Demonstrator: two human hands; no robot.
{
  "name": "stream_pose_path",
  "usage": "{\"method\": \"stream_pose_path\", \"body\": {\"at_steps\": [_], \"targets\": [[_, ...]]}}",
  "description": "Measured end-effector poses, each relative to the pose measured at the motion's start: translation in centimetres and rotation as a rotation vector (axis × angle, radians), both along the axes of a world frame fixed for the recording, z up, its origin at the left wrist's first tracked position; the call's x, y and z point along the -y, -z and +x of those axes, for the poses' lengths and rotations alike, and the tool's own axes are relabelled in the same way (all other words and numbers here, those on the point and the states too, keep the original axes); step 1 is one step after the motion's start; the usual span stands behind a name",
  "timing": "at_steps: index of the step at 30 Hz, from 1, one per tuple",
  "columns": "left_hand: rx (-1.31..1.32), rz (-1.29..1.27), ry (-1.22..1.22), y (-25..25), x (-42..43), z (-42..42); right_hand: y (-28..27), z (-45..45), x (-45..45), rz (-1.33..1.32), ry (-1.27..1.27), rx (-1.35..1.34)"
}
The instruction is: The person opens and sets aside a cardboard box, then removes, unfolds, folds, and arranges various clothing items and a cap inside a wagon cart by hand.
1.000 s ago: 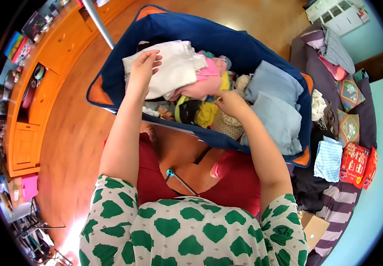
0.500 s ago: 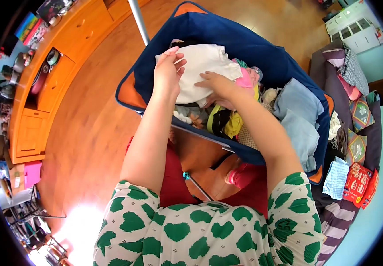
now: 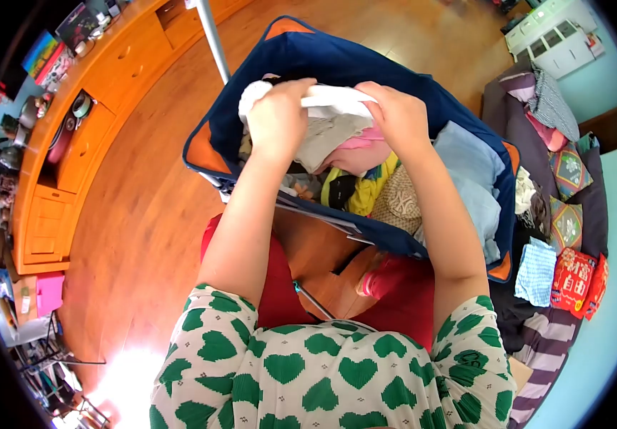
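Both hands grip a white cloth [image 3: 337, 100] raised over the blue fabric bin [image 3: 351, 53]. My left hand [image 3: 280, 120] is closed round its left part, and my right hand [image 3: 396, 114] pinches its right end. Beneath the cloth lie a light grey garment [image 3: 323, 143] and a pink garment [image 3: 360, 154]. Nearer me in the bin are a yellow cloth [image 3: 371, 191], a black item [image 3: 341, 191] and a beige knitted piece [image 3: 398, 196]. Folded light blue clothes [image 3: 466, 161] fill the bin's right side.
A metal pole [image 3: 212, 39] rises behind the bin's left corner. Orange cabinets [image 3: 119, 68] curve along the left. At the right stands a sofa [image 3: 512, 132] with cushions, a red packet [image 3: 573, 280] and a blue checked cloth [image 3: 536, 272]. A pink box [image 3: 50, 292] is at the lower left.
Both hands have closed on the white cloth and lifted it off the pile, bunching it. The grey garment beneath now shows. My right hand has moved right and up.
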State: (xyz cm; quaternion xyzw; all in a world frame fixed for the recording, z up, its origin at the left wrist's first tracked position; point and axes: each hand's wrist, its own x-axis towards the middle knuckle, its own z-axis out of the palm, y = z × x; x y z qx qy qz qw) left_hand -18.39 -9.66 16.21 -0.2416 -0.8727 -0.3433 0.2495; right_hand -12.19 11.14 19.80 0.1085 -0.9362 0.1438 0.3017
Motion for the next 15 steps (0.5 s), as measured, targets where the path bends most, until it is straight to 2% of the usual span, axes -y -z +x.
{"method": "stream_pose_path", "body": {"at_steps": [3, 7, 8, 9, 11, 13, 15], "targets": [[-0.231, 0.142, 0.03, -3.8, 0.0, 2.7, -4.6, 4.1, 0.2, 0.118, 0.044, -0.162], [-0.328, 0.199, 0.132, -9.6, -0.5, 7.6, -10.0, 10.8, 0.2, 0.23, 0.183, -0.419], [-0.333, 0.22, 0.166, -10.8, -0.8, 8.8, -10.6, 12.4, -0.4, 0.185, 0.216, -0.39], [-0.382, 0.289, 0.204, -12.2, -1.3, 9.8, -11.1, 13.9, -0.7, 0.091, 0.285, -0.479], [-0.225, 0.411, 0.219, -15.0, -2.0, 11.5, -11.7, 16.2, -1.3, -0.104, 0.406, -0.675], [-0.115, 0.613, 0.334, -17.2, -3.0, 11.1, -7.3, 18.1, -4.1, -0.488, 0.413, -0.612], [0.407, 0.925, 0.549, -20.7, -4.0, 11.9, -2.3, 20.7, -3.7, -1.08, 0.321, -0.321]]}}
